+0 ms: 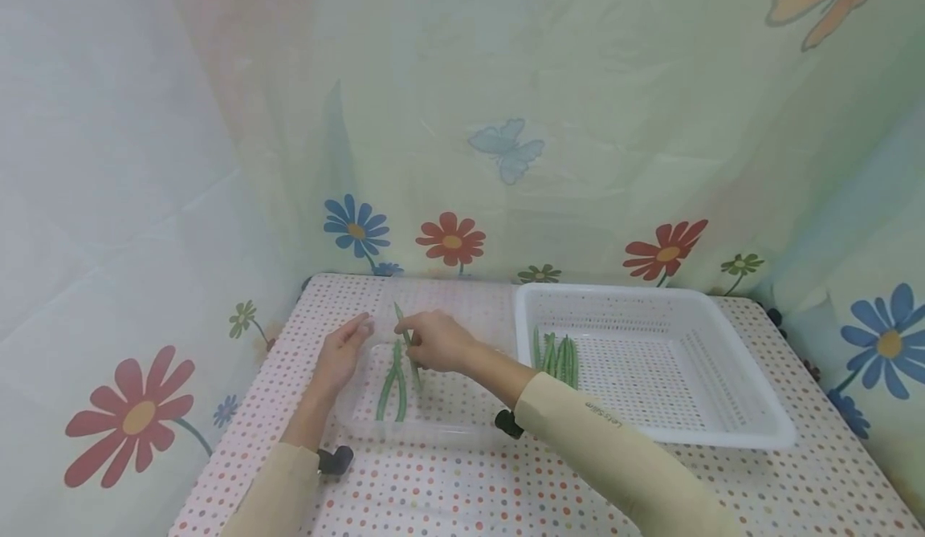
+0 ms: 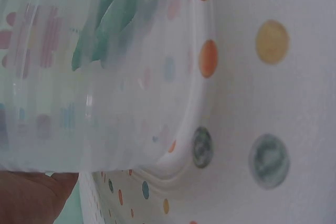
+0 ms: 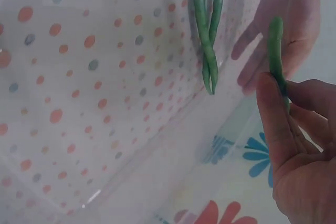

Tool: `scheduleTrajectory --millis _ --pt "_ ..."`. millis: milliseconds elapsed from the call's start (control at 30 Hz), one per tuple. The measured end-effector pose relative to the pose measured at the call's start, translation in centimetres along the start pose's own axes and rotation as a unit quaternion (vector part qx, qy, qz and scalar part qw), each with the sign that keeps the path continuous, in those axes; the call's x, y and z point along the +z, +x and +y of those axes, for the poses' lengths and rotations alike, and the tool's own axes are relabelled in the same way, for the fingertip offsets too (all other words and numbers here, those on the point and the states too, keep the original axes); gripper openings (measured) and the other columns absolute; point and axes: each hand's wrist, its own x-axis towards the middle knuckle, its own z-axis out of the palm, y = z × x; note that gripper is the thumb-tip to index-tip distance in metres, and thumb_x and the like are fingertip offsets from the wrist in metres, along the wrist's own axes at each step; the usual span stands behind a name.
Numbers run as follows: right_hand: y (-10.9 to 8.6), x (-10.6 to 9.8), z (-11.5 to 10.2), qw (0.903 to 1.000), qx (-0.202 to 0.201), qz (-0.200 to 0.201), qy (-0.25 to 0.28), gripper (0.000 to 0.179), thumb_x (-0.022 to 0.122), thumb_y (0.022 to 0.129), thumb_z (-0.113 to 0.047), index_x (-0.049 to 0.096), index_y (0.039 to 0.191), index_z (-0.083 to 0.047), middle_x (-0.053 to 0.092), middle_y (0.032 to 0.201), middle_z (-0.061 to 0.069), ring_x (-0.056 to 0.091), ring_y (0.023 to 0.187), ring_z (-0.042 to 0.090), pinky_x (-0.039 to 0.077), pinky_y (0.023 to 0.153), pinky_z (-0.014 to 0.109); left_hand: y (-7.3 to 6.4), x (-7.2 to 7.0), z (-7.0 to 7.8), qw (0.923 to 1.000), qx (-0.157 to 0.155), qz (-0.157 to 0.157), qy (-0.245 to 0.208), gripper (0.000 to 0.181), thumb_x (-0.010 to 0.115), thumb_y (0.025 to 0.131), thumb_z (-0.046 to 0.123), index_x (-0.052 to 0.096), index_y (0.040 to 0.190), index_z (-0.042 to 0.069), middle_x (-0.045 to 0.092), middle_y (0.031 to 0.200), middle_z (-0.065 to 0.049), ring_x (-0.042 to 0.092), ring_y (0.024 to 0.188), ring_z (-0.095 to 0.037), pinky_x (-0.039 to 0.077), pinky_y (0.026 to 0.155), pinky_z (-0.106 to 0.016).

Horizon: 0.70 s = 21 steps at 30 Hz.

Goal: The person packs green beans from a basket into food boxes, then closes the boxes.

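My right hand (image 1: 438, 343) pinches a green bean (image 3: 274, 45) between thumb and fingers, over the left part of a clear plastic container (image 1: 462, 434). Inside that container two more green beans (image 3: 202, 22) lie crossed near its left end. Along the container's left wall stands my left hand (image 1: 341, 360), its fingers fairly straight and holding nothing that I can see. Through the clear wall, the right wrist view shows those fingers (image 3: 255, 59) extended. In the left wrist view only a bit of the hand shows, beside the container's edge.
A white perforated basket (image 1: 751, 392) stands to the right of the container, with several green beans (image 1: 564, 358) along its left side. A dotted cloth (image 1: 405, 489) covers the table. Behind hangs a flowered curtain (image 1: 578, 200).
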Motion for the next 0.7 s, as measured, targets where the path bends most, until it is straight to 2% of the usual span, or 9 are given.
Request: scheduleTrajectory --millis 167,300,400,567,700 --pt "0.3 1.1 0.1 0.9993 0.028 -0.016 0.021 0.044 0.073 0.092 -0.004 0.066 0.136 -0.008 0.070 0.080 -0.002 0.067 0.065 0.008 0.057 0.059 0.022 0.1 -0.1 0.0 1.0000 0.001 -0.001 0.000 0.051 0.044 0.112 0.041 0.043 0.159 0.021 0.049 0.161 -0.003 0.029 0.159 -0.026 0.020 0.132 -0.054" --pt "0.3 2.1 -0.1 0.9990 0.035 -0.026 0.000 0.046 0.074 0.087 -0.002 0.068 0.133 -0.006 0.069 0.075 -0.002 0.066 0.062 0.009 0.057 0.056 0.021 0.2 -0.1 0.1 1.0000 -0.001 0.003 0.005 0.052 0.044 0.111 0.042 0.043 0.159 0.021 0.048 0.162 -0.003 0.029 0.159 -0.027 0.020 0.131 -0.054" --pt "0.2 2.9 0.0 0.9988 0.034 -0.033 -0.013 0.045 0.075 0.086 -0.002 0.069 0.131 -0.006 0.072 0.084 0.001 0.064 0.065 0.008 0.057 0.058 0.020 0.1 -0.1 0.1 1.0000 -0.004 0.005 0.007 0.052 0.044 0.111 0.043 0.043 0.159 0.022 0.048 0.162 -0.002 0.029 0.159 -0.026 0.021 0.131 -0.054" --pt "0.0 4.2 0.3 0.9980 0.038 -0.041 -0.028 0.041 0.075 0.089 -0.006 0.069 0.129 -0.007 0.075 0.111 0.008 0.063 0.078 0.008 0.056 0.068 0.019 0.2 0.0 0.0 0.9999 -0.008 0.003 0.009 0.053 0.045 0.111 0.043 0.043 0.159 0.022 0.045 0.164 -0.002 0.029 0.159 -0.027 0.021 0.131 -0.055" --pt "-0.2 4.7 0.4 0.9974 0.047 -0.043 -0.035 0.039 0.074 0.090 -0.009 0.069 0.129 -0.008 0.074 0.118 0.008 0.065 0.084 0.009 0.058 0.074 0.021 0.3 0.0 -0.2 0.9999 -0.009 0.003 0.009 0.052 0.044 0.111 0.044 0.043 0.159 0.022 0.044 0.165 -0.002 0.029 0.159 -0.027 0.020 0.131 -0.055"
